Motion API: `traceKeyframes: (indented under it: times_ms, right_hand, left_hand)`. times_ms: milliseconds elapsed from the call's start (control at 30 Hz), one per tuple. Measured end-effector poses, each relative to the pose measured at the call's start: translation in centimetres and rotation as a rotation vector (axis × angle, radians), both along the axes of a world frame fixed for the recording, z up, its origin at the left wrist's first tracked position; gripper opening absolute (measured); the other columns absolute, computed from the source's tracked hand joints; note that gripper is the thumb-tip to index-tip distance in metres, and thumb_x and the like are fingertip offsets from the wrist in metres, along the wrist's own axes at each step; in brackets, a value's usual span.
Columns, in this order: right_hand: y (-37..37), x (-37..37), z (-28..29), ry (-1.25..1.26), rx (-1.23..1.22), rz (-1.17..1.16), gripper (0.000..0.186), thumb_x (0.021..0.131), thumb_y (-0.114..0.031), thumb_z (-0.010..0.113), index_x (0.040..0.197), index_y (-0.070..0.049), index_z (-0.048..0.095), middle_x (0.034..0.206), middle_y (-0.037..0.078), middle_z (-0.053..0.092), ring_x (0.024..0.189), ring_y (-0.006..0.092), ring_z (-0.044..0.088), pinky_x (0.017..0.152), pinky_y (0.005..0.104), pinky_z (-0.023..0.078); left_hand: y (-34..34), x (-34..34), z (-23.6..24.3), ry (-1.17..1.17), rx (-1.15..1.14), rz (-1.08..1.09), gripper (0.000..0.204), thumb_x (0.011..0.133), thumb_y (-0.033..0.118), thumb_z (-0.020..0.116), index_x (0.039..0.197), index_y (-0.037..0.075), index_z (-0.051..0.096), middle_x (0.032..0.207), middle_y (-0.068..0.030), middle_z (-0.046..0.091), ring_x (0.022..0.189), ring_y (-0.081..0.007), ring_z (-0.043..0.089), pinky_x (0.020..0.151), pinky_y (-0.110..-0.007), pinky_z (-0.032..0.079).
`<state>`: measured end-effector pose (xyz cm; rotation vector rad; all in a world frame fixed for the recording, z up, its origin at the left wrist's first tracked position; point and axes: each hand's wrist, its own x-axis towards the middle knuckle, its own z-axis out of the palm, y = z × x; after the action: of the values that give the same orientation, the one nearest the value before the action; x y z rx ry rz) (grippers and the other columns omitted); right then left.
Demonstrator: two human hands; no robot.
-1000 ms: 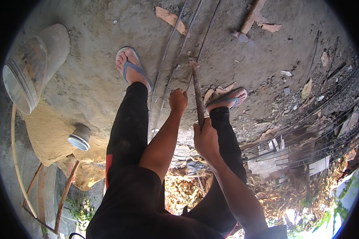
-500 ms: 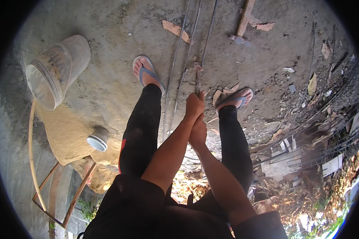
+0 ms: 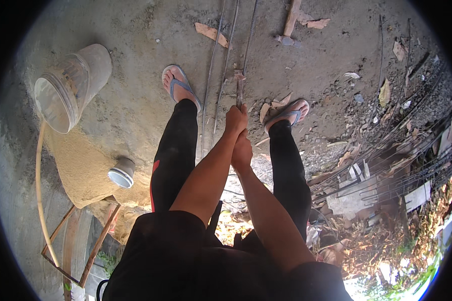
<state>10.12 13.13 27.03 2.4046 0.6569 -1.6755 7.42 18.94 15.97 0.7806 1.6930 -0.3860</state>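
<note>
I stand on a concrete floor in blue flip-flops, one foot (image 3: pixel 178 86) on the left and the other (image 3: pixel 288 113) on the right. Both hands grip a rusty metal tool handle (image 3: pixel 239 91) that points away from me between my feet. My left hand (image 3: pixel 236 120) holds it higher up. My right hand (image 3: pixel 242 153) is clasped just below, touching the left. The tool's far end meets several thin steel rods (image 3: pixel 227 60) lying lengthwise on the floor.
A tipped plastic bucket (image 3: pixel 68 85) lies at the left by a patch of sand (image 3: pixel 83 165) and a short pipe piece (image 3: pixel 121 173). Wood scraps (image 3: pixel 211 34) and a timber piece (image 3: pixel 291 20) lie ahead. Bent rebar, rubble and dry leaves (image 3: pixel 386 170) crowd the right.
My right hand has slid up the handle until it touches the left hand. The tool now points more straight ahead, and the view has shifted so the bucket sits further right.
</note>
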Motion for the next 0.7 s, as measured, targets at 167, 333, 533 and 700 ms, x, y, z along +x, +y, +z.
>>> traceKeyframes:
  times_ms: [167, 333, 533, 700]
  right_hand:
    - [5.0, 7.1, 1.8, 0.247, -0.087, -0.13, 0.044, 0.098, -0.033, 0.067, 0.112, 0.007, 0.054, 0.091, 0.031, 0.071, 0.075, 0.0431, 0.074, 0.064, 0.0514, 0.058]
    - [7.8, 15.7, 8.9, 0.649, -0.018, -0.609, 0.029, 0.106, -0.031, 0.062, 0.103, -0.004, 0.053, 0.066, -0.003, 0.044, 0.046, 0.0077, 0.041, 0.04, 0.0301, 0.038]
    - [4.6, 18.0, 22.3, 0.33, 0.188, -0.753, 0.027, 0.108, -0.03, 0.059, 0.092, -0.014, 0.046, 0.065, -0.005, 0.04, 0.046, 0.0047, 0.04, 0.039, 0.0268, 0.036]
    - [-2.7, 18.7, 27.9, 0.302, 0.032, -1.103, 0.028, 0.108, -0.031, 0.059, 0.09, -0.015, 0.047, 0.063, -0.006, 0.038, 0.045, 0.006, 0.037, 0.04, 0.027, 0.033]
  left_hand:
    - [2.2, -3.3, 7.1, -0.09, 0.037, 0.066, 0.092, 0.101, 0.071, 0.049, 0.146, -0.009, 0.046, 0.125, -0.0388, 0.066, 0.122, -0.0506, 0.064, 0.104, -0.051, 0.049]
    - [3.9, -10.9, 16.2, -0.058, 0.139, -0.056, 0.074, 0.102, 0.056, 0.061, 0.143, -0.005, 0.053, 0.123, -0.0306, 0.071, 0.121, -0.0425, 0.068, 0.103, -0.045, 0.052]
    - [4.2, -15.2, 23.4, -0.073, 0.368, -0.065, 0.042, 0.103, 0.032, 0.066, 0.125, -0.004, 0.067, 0.116, -0.0225, 0.076, 0.11, -0.0332, 0.074, 0.095, -0.038, 0.057]
    - [4.0, -14.0, 23.9, -0.037, 0.383, 0.072, 0.037, 0.104, 0.029, 0.066, 0.122, -0.003, 0.069, 0.111, -0.0182, 0.077, 0.103, -0.0273, 0.075, 0.091, -0.037, 0.057]
